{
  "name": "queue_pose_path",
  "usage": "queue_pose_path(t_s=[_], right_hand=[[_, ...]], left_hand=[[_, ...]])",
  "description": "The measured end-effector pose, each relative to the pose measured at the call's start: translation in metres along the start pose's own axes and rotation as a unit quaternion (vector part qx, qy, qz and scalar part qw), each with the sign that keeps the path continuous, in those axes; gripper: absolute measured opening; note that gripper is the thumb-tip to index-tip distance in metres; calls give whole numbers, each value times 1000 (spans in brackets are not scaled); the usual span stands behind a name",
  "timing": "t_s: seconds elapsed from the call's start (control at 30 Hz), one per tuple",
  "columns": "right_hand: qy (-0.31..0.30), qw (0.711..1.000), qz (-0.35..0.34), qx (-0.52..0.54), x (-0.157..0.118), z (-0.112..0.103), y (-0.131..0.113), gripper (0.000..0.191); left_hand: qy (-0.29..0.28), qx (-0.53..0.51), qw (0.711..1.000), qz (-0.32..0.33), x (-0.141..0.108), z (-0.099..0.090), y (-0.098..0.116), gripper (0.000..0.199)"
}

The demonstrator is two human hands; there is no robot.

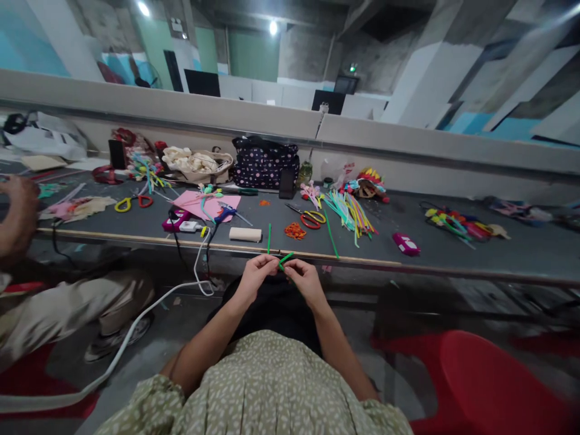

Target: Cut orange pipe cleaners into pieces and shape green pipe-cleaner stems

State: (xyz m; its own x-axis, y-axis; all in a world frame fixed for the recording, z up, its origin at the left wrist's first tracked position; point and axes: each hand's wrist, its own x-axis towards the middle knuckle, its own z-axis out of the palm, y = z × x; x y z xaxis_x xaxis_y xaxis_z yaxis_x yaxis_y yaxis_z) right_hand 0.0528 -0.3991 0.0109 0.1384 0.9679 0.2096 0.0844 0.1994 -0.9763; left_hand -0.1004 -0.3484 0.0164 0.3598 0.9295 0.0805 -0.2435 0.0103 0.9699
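Observation:
In front of the table edge, a bent green pipe cleaner (pixel 286 258) is pinched between my two hands. My left hand (pixel 254 275) grips one side of it with thumb and fingertips. On the other side, my right hand (pixel 307 281) is closed on it too; parts of the stem are hidden by the fingers. Straight green pipe cleaners lie on the table just beyond: a short one (pixel 269 238) and a longer one (pixel 331 237). Between them is a small pile of orange bits (pixel 295 231). Scissors (pixel 312 219) with red and yellow handles rest behind that pile.
Left of centre are a cream roll (pixel 245 234), a blue glue gun (pixel 225 212), a pink sheet (pixel 185 204) and a white power cable (pixel 149 311). A pipe-cleaner bundle (pixel 348 211) and magenta pack (pixel 406 244) lie right. Another person's hand (pixel 20 211) is at far left.

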Motion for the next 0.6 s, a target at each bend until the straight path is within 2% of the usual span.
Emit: queue_pose_path(t_s=[0.1,0.3,0.47,0.6], right_hand=[[-17,1000,6,-19,-3,-1,5,21],[-30,996,70,42,-7,3,11,35],[-12,998,47,44,-10,4,14,22],[-10,998,52,41,-12,4,16,24]], left_hand=[[8,23,1000,-4,-2,-4,-3,28],[6,29,999,-22,-10,-1,-10,30],[-6,62,998,-10,-13,-3,-16,29],[-22,106,994,15,-14,-5,-18,27]])
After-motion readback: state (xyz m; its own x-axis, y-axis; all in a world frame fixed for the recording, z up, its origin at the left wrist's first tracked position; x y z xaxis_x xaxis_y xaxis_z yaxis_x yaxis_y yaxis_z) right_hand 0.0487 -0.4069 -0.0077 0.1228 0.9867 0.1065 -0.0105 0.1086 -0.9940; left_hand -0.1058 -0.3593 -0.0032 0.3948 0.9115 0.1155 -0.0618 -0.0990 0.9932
